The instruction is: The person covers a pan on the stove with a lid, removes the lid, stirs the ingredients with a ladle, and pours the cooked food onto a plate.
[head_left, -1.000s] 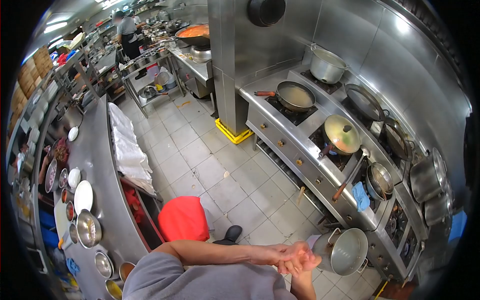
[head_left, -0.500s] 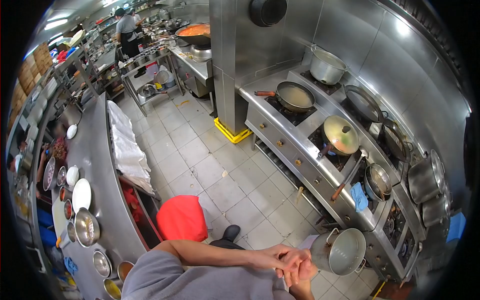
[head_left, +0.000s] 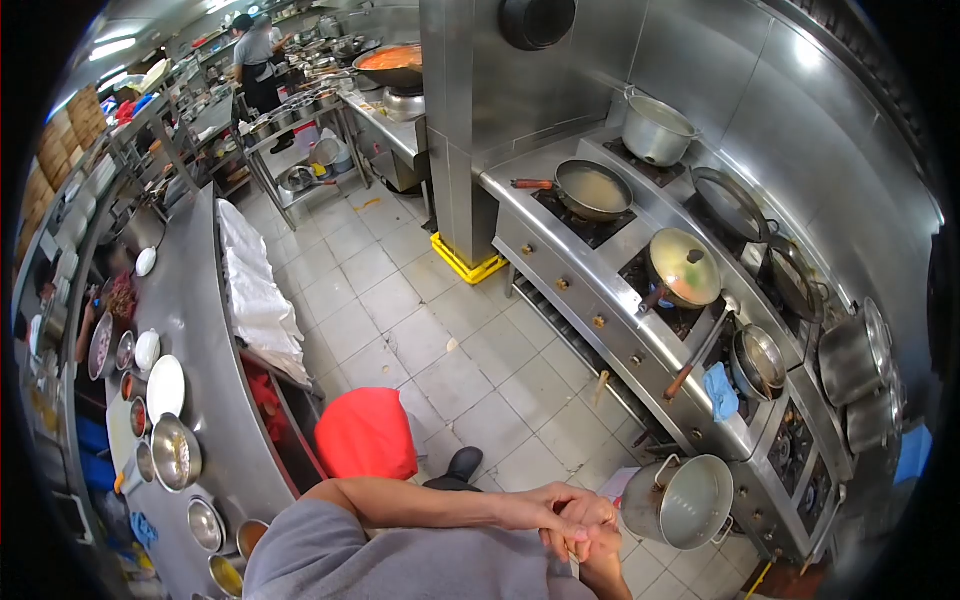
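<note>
At left we note a white plate [head_left: 166,387] and steel bowl [head_left: 177,453] on the desk [head_left: 232,420]. Centre: left hand [head_left: 556,507] against right hand [head_left: 600,540], fingers bent, overlapping; we cannot tell whether either grips anything. Right of them: two-handled pot [head_left: 647,508], beside the stove [head_left: 618,325].
</note>
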A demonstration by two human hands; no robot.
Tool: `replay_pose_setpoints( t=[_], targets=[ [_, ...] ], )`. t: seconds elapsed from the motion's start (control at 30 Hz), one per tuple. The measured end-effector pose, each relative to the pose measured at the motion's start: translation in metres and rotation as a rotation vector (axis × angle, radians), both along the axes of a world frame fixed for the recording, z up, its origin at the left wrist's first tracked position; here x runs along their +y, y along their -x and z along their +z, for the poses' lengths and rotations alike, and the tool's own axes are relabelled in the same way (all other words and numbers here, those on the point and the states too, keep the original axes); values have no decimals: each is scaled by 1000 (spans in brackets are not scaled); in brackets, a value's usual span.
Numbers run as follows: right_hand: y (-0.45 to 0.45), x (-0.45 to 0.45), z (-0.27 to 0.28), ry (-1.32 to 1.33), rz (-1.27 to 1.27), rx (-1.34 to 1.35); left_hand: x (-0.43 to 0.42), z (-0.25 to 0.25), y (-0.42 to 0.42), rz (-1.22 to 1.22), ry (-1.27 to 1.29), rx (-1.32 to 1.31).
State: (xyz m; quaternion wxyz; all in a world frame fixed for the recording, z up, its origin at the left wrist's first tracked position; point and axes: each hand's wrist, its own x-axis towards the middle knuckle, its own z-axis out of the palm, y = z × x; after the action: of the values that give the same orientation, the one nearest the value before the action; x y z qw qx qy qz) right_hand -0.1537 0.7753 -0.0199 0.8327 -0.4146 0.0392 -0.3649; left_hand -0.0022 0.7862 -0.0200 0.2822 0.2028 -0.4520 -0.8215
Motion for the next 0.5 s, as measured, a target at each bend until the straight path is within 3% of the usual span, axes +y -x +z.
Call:
replay_pose_setpoints(
  t=[0.2, 0.27, 0.3, 0.37, 0.47, 0.5],
  targets=[
    [2, -12, -17, -129, -57, -113, -15, -13, -3, 41, 40, -23],
    [-1, -21, -4, 23, -241, 166, -19, -17, -6, 77, -34, 66],
    [-1, -22, 1, -33, -298, 255, -23, -24, -9, 169, -68, 58],
    [6, -30, -23, -32, -399, 166, -25, -32, -11, 382, -130, -63],
    [18, -39, -47, 7, -551, 138, -27, -39, -19, 424, -99, -111],
    [22, -38, -53, -133, -541, 81, -27, -45, -20, 425, -99, -112]
  ],
)
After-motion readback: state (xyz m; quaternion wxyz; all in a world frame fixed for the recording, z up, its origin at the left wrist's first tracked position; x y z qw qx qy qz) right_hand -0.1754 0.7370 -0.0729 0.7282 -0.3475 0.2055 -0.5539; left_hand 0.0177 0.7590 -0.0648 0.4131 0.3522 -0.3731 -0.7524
